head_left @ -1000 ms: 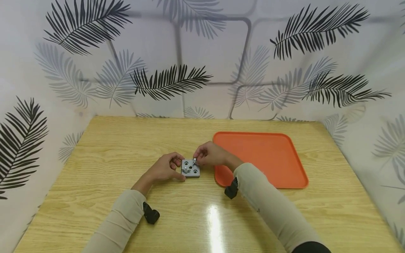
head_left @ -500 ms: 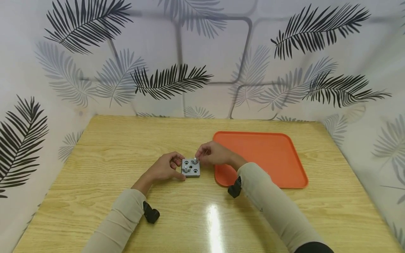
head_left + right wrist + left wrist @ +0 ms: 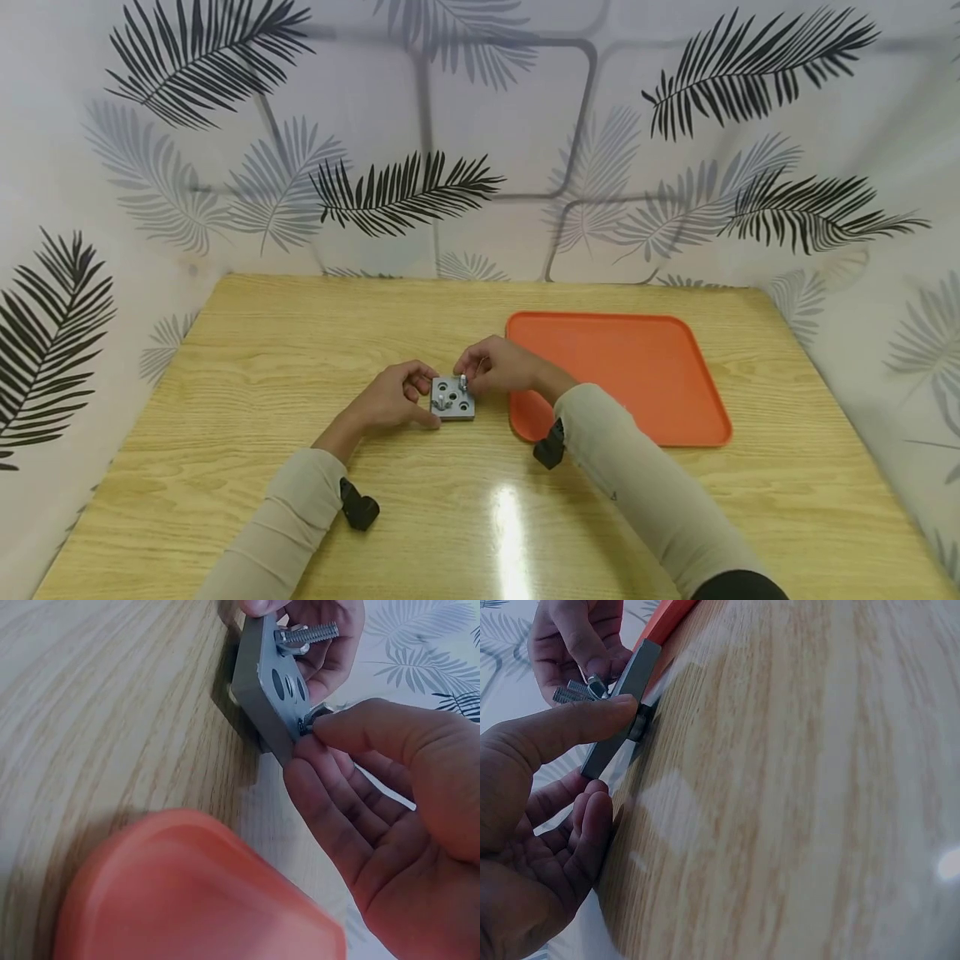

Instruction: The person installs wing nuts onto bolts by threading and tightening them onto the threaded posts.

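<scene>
A square grey metal plate [image 3: 455,413] with several holes lies near the table's middle. My left hand [image 3: 393,398] grips it by the left side, thumb on the near edge and fingers at the far one. Toward its near left corner a threaded bolt [image 3: 319,632] stands up through a wing nut [image 3: 442,404]. At the far right corner my right hand [image 3: 504,365] pinches a second wing nut [image 3: 322,711] on its bolt between thumb and fingers, which partly hide it. In the left wrist view a dark bolt head [image 3: 638,724] shows under the plate [image 3: 616,746].
An orange tray [image 3: 615,367] lies right of the plate, and my right forearm passes over its near left part. Black wrist cameras sit on the left sleeve [image 3: 281,508] and right sleeve [image 3: 637,479]. Leaf-patterned cloth [image 3: 495,125] hangs behind the wooden table [image 3: 300,325].
Half a second ago the right fingers were slightly off to the right of the far wing nut; now they are back around it, and its wings are turned. Left hand and plate stay put.
</scene>
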A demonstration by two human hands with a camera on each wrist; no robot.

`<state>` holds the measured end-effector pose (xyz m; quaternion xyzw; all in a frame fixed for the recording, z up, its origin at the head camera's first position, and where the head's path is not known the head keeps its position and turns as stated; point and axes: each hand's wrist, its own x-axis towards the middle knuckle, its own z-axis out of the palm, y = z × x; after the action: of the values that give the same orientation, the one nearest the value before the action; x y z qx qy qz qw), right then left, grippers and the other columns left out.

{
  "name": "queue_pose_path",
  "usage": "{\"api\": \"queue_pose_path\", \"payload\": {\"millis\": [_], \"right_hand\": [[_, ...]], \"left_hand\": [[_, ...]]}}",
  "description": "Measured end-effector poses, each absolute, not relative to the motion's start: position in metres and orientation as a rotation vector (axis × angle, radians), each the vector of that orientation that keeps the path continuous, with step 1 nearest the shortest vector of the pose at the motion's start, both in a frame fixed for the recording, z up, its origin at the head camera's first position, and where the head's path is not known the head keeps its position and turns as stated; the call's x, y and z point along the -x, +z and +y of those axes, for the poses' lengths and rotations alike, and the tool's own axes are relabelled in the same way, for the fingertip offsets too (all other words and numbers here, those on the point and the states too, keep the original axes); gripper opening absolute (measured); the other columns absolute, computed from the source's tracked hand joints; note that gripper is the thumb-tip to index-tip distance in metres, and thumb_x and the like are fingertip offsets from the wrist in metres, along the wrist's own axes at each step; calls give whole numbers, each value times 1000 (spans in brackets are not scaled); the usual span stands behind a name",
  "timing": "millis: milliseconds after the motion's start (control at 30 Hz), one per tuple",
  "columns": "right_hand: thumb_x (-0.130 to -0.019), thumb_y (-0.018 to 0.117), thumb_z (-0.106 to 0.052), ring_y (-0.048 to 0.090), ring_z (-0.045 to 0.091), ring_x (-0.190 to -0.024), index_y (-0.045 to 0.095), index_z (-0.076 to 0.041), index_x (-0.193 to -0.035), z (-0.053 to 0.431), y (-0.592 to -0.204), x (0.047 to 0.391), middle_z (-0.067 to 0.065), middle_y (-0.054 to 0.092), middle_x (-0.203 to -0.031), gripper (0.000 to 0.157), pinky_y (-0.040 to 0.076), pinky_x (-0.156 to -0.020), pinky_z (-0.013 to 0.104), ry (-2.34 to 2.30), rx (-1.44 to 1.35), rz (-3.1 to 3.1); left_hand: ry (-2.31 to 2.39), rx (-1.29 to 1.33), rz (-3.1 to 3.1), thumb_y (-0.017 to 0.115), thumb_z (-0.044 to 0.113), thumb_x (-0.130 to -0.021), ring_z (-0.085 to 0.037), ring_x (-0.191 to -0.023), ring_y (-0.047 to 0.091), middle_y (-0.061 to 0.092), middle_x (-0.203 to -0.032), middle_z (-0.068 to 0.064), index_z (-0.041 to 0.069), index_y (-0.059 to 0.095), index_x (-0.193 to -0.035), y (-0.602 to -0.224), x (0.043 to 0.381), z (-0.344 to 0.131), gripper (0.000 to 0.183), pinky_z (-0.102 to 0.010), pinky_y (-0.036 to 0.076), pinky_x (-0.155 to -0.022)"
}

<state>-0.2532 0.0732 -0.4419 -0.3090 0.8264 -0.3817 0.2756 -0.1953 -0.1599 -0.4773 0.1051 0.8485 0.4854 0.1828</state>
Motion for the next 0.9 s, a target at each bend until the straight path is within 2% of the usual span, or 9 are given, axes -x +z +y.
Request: {"api": "queue_pose_path", "payload": {"millis": [200,333,600,800,900], "right_hand": [[-88,65,-1,57,8,-75,71,0,-99,74,-443,252,5,68,-85,13,48,-70,20,-1006,789,2280],[-89,66,-3,57,7,-72,72,0,-97,78,-445,251,5,69,-84,11,48,-67,20,-1023,765,2272],[-92,59,1,60,10,-80,70,0,-103,84,-438,253,12,69,-93,16,51,-75,22,-1030,875,2285],[-90,65,-1,63,14,-86,69,-3,-115,78,-439,255,10,67,-96,25,52,-81,25,-1009,878,2260],[-90,66,-3,62,14,-86,69,-4,-115,75,-440,254,9,67,-97,26,52,-82,25,-978,891,2262]], "left_hand": [[1387,-289,2385,89,11,-72,-17,-82,46,55,-103,-8,5,58,-125,-477,195,-160,62,-29,43,-75],[1398,-296,2384,89,10,-71,-18,-81,45,55,-103,-9,3,58,-126,-477,196,-160,63,-30,42,-75],[1404,-296,2378,89,10,-72,-18,-82,44,54,-103,-10,1,57,-126,-475,196,-160,63,-31,41,-76],[1387,-293,2385,88,11,-72,-18,-82,45,54,-102,-9,3,58,-125,-474,196,-160,61,-30,42,-76],[1387,-289,2381,88,11,-73,-18,-82,45,55,-102,-9,3,58,-124,-474,195,-160,60,-29,42,-76]]}}
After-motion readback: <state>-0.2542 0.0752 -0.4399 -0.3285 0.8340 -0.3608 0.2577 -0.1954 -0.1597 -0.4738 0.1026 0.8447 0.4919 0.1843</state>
